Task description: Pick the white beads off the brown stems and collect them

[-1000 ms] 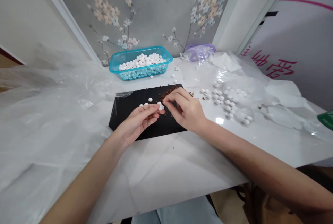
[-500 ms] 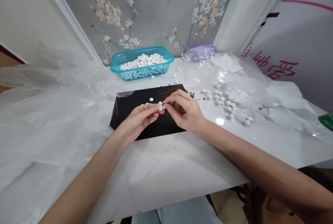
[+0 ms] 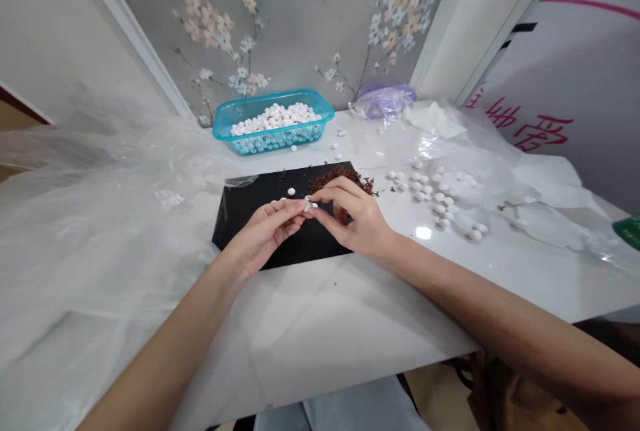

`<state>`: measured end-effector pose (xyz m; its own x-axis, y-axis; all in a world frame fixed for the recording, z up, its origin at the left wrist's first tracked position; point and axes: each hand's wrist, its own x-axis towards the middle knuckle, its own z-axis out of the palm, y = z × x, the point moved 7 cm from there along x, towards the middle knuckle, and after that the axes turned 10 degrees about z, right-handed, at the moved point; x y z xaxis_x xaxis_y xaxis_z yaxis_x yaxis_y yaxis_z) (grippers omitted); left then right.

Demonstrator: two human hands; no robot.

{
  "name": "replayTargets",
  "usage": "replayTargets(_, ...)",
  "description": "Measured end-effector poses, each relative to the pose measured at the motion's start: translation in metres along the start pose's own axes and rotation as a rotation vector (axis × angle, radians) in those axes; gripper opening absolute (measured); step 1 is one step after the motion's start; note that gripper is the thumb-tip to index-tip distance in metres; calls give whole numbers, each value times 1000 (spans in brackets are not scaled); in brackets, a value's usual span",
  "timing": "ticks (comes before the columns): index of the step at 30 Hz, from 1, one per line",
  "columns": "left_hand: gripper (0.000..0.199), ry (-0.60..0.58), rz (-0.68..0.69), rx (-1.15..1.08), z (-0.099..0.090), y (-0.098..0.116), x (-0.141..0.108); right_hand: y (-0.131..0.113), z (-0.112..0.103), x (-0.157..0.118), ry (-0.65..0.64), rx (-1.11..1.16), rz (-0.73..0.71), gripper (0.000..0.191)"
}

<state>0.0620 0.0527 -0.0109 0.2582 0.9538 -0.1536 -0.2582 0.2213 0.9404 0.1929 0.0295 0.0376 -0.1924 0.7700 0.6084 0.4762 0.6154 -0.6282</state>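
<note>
Above a black board (image 3: 280,251), both hands meet at a small white ball (image 3: 308,204). My left hand (image 3: 267,231) pinches the ball between thumb and fingertips, and part of it is hidden. My right hand (image 3: 357,214) is closed in a pinch at the ball's right side. A tiny dark bit shows at its fingertips, too small to name. Just beyond the hands, a loose white ball (image 3: 291,191) lies on the board, with others partly hidden behind my left fingers. A heap of small brown pieces (image 3: 333,179) lies on the board's far right corner.
A blue plastic basket (image 3: 320,114) full of white balls stands at the back. Several white balls (image 3: 420,187) are scattered to the right, some under clear plastic. Plastic sheeting (image 3: 100,217) covers the left side. A purple bag (image 3: 383,101) lies by the wall.
My right index fingertip has shifted slightly left, onto the top of the white ball, and its thumb has moved in closer. My left hand keeps its pinch almost unmoved.
</note>
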Motion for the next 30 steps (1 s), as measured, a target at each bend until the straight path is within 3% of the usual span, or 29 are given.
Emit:
replayTargets(17,14,-1,16,45,-4,1,1,-2,6,-4,6,-37,-44,15)
replayTargets(22,17,-60,105,352,-8,19,2,7,0,4,-64,-158,-16,15)
replayTargets(26,15,41,263,658,-23,40,3,36,-10,15,-54,-345,188,14)
replayTargets(30,14,105,338,849,-35,47,6,59,-2,14,-171,-530,306,22)
